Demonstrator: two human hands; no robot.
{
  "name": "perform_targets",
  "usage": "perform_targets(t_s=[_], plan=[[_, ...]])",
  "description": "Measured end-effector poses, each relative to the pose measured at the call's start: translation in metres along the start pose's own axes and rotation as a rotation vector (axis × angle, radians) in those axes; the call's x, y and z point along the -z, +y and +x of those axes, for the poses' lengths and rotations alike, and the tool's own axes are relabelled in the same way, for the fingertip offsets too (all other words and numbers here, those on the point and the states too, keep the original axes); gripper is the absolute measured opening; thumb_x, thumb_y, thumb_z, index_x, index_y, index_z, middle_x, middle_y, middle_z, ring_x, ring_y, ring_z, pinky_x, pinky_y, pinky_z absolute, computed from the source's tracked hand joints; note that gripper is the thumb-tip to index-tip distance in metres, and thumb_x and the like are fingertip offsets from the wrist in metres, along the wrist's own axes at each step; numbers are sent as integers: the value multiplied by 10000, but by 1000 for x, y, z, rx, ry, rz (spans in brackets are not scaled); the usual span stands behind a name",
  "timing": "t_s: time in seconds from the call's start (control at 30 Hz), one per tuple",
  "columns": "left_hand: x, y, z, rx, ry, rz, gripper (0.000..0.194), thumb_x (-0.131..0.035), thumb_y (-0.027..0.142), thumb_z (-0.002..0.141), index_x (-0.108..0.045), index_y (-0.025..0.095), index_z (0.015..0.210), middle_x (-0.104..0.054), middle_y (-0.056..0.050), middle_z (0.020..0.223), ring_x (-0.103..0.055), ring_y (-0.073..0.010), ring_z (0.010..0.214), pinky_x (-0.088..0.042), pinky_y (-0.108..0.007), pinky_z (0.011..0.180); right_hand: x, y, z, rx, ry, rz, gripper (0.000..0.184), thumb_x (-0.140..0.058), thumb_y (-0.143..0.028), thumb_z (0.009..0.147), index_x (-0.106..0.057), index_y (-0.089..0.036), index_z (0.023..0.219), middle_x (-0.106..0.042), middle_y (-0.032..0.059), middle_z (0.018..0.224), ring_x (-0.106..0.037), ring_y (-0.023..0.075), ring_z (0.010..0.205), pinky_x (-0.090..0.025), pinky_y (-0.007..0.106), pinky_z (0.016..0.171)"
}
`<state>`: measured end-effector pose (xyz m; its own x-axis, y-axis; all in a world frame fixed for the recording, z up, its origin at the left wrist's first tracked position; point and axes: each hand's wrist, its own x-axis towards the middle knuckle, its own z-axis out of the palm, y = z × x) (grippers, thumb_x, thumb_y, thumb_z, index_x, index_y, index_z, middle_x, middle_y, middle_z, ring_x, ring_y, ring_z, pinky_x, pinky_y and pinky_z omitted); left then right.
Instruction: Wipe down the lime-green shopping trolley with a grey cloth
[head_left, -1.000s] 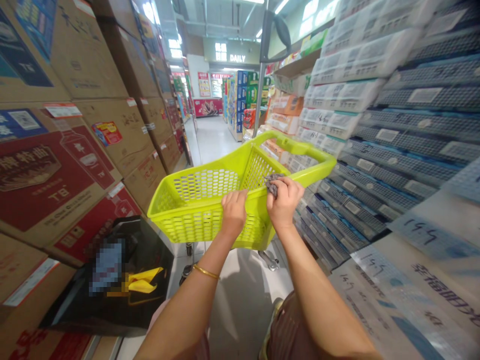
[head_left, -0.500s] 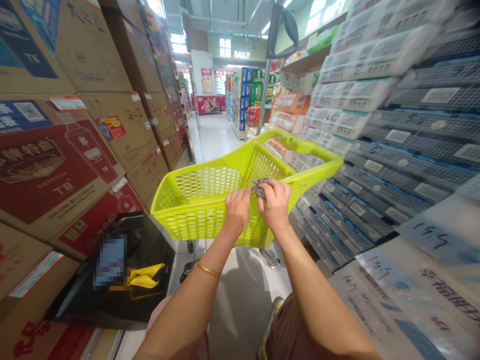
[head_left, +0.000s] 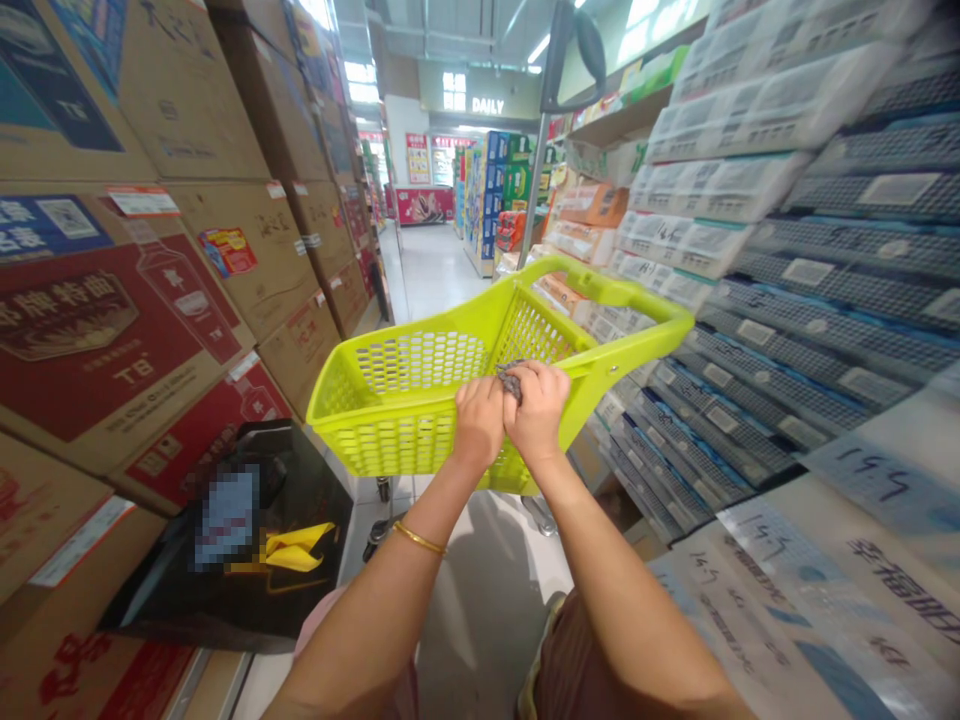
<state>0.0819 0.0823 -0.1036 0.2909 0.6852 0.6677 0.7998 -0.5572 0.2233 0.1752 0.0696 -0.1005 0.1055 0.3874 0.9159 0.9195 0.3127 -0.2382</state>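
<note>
Meeting left hand [head_left: 478, 420], grip curled over cart rim [head_left: 409, 412]: right hand [head_left: 538, 408], slid leftward, grip clenching cloth [head_left: 511, 384]; gap closed.

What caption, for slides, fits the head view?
Right hand holds crumpled grey cloth beside left hand on perforated lime-green plastic cart.

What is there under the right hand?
Part of a crumpled gray cloth shows under the right hand; the hand covers the rest, and the cart surface there.

Price tags [head_left: 144, 201], stacked cartons [head_left: 199, 110] and a shopping cart [head_left: 416, 411] show this is a shop.
</note>
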Motion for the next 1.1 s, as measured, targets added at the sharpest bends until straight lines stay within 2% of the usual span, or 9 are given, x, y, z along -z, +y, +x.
perform_targets(t_s=[0.17, 0.3, 0.5, 0.6, 0.87, 0.97, 1.1], plan=[[11, -14, -3, -135, -13, 51, 234, -350, 219, 919, -566, 154, 980, -619, -83, 941, -530, -208, 900, -364, -327, 829, 5, -2, 4, 45, -76, -30, 169, -520, -157, 731, -614, -185, 869, -599, 71, 942, -466, 211, 916, -360, 358, 826], [19, -32, -11, -86, 56, 106, 314, -319, 294, 939, -540, 138, 1098, -621, -104, 988, -526, -215, 927, -350, -345, 851, 9, 0, 6, 66, -98, -43, 175, -524, -155, 737, -612, -183, 886, -595, 75, 953, -456, 214, 917, -359, 362, 826], [32, -56, -23, -10, 29, 193, 336, -304, 337, 944, -586, 165, 885, -605, -81, 807, -517, -211, 821, -333, -343, 788, 12, 2, 5, 30, -67, -57, 174, -533, -156, 730, -609, -188, 882, -591, 70, 949, -462, 222, 925, -356, 365, 829], [32, -59, -26, -18, 17, 178, 304, -306, 304, 946, -574, 170, 893, -599, -70, 813, -505, -203, 819, -322, -332, 775, 5, -5, 0, 23, -60, -29, 168, -523, -155, 735, -607, -183, 879, -587, 73, 941, -467, 220, 925, -357, 362, 830], [30, -60, -26, -16, -7, 127, 292, -295, 258, 943, -555, 168, 847, -585, -64, 813, -499, -194, 809, -317, -322, 750, -23, -38, -16, 56, -176, 61, 197, -507, -182, 749, -611, -174, 915, -570, 85, 983, -445, 215, 948, -337, 371, 847], [32, -64, -25, -13, -34, 124, 287, -302, 242, 939, -553, 169, 821, -585, -69, 812, -502, -197, 818, -319, -323, 747, -23, -38, -17, 116, -204, 46, 216, -504, -184, 761, -605, -177, 951, -574, 85, 1011, -437, 214, 949, -336, 367, 841], [30, -69, -26, -36, -26, 126, 298, -290, 282, 949, -560, 177, 882, -592, -66, 836, -502, -195, 833, -317, -323, 762, -11, -25, -11, 177, -196, -31, 206, -507, -183, 770, -600, -181, 954, -584, 86, 1024, -427, 222, 949, -338, 363, 828]])
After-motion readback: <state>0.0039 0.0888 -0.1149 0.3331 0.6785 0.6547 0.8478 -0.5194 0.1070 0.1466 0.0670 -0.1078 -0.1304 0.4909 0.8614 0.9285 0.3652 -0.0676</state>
